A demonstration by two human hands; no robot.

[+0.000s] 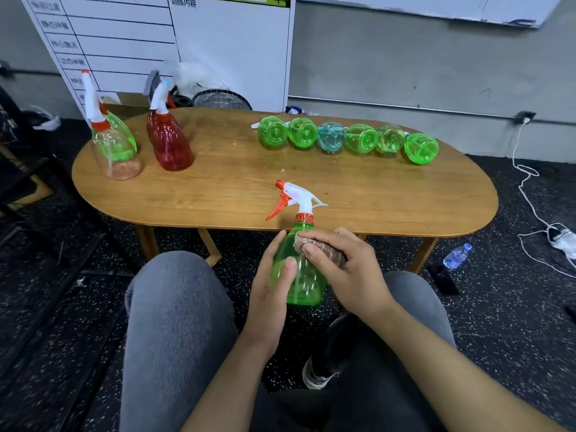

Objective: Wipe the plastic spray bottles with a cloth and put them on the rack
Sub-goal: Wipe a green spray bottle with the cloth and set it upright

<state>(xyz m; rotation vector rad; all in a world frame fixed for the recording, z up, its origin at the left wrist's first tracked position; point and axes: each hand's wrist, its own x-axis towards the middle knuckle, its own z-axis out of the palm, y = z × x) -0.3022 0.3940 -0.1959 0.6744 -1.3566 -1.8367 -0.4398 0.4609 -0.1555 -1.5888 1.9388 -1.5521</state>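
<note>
- Head view: the left hand (274,285) holds a green spray bottle (297,275) upright above the person's lap, just in front of the near edge of the wooden table (237,194); the fingers are curled round the bottle's left side, with the thumb lying on its front.
- The right hand (346,272) grips a brownish cloth (321,249), bunched under its curled fingers and pressed against the upper right side of the bottle, just below the neck.
- The bottle's white sprayer head (299,198) has an orange trigger and nozzle and points left; an orange collar sits at the neck.
- On the far left of the table stands a clear bottle (117,151) with a green one just behind it, and to their right stands a red bottle (170,141); all are upright, with white sprayers.
- On the far right of the table a row of six bottles (347,140) lies on its side, bases toward the camera: five green and one blue, the third from the left.
- On the dark speckled floor to the right lie a small water bottle (456,256) and a white cable (526,194).
- Grey trouser legs (174,322) fill the near part of the view.
- A whiteboard (174,48) leans against the far wall behind the table.
</note>
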